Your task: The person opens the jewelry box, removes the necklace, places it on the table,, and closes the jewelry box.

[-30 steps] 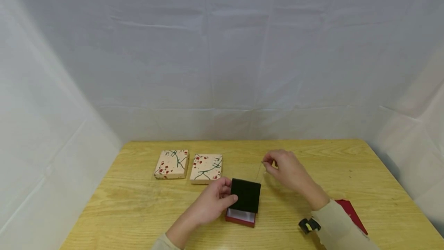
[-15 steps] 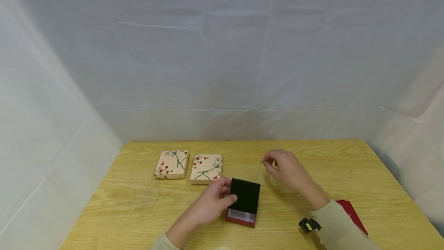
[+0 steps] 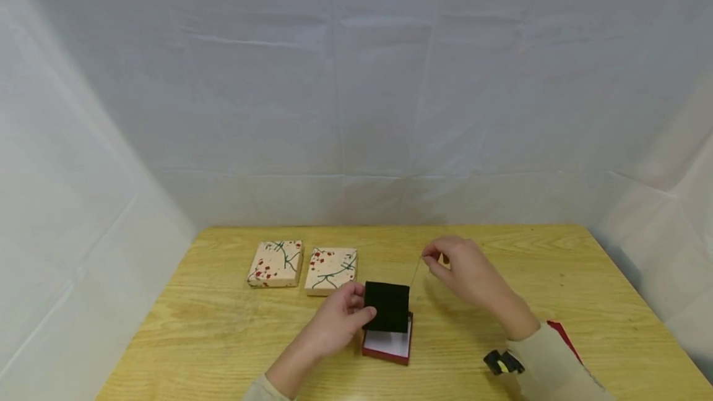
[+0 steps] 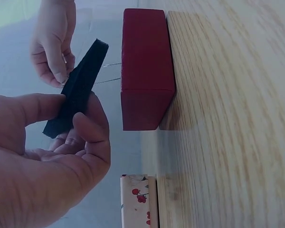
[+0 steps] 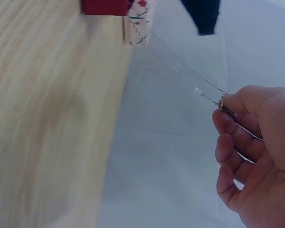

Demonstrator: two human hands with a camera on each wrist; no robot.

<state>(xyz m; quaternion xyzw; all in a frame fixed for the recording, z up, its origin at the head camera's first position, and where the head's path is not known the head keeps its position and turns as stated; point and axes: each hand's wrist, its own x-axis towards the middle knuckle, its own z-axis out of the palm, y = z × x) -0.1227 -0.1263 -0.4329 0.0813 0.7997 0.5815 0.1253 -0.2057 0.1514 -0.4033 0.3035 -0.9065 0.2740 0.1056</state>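
Observation:
My left hand (image 3: 341,319) pinches a black square foam pad (image 3: 387,306) between thumb and fingers, above a small red box (image 3: 385,357) with a white inside. The pad is apart from the box and tilted in the left wrist view, covering part of the box in the head view. My right hand (image 5: 256,142) pinches one end of a thin silver chain necklace (image 5: 180,76) between thumb and index finger. From there the chain runs down toward the pad and box. Two strands show between pad and box in the left wrist view; their lower end is hidden.
Two cream boxes with red blossoms and green branches, a left one (image 3: 276,263) and a right one (image 3: 332,271), lie beyond my left hand. A red flat piece (image 3: 564,339) is partly under my right sleeve. White sheeting (image 3: 367,91) stands behind the wooden table (image 3: 184,339).
The black pad has shifted up and left with my left hand, uncovering more of the red box's inside. My right hand has risen slightly, still pinching the chain, and its forearm moved a little right.

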